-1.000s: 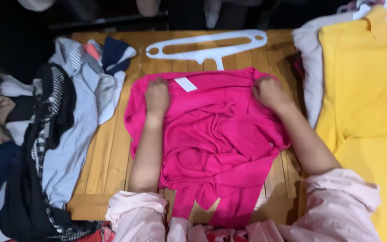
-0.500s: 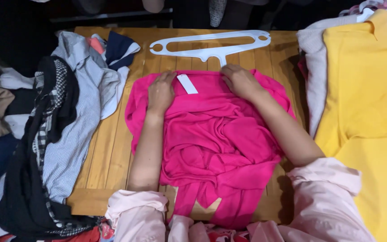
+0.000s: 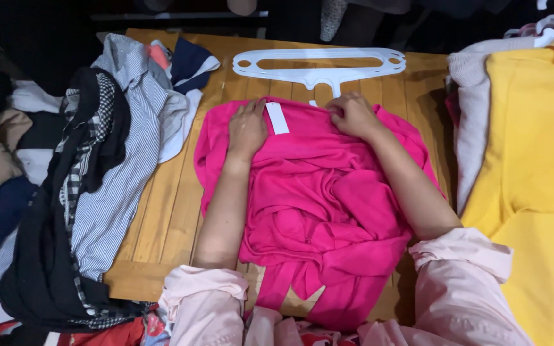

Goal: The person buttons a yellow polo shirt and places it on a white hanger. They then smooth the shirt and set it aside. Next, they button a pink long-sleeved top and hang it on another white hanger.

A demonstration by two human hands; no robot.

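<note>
A bright pink garment (image 3: 328, 205) lies crumpled on a wooden slatted table (image 3: 168, 211), with a white tag (image 3: 277, 118) near its top edge. My left hand (image 3: 246, 128) rests flat on the garment just left of the tag. My right hand (image 3: 352, 114) presses on the garment's top edge, fingers curled into the fabric near the collar. A white plastic hanger (image 3: 318, 67) lies on the table just beyond both hands.
A heap of clothes (image 3: 91, 179), striped, checked and dark, covers the table's left side. A yellow garment (image 3: 533, 173) and a whitish knit (image 3: 476, 128) lie on the right. Beyond the table's far edge it is dark.
My right hand has slid left along the garment's top edge, from the right corner toward the middle. My left hand has stayed beside the tag.
</note>
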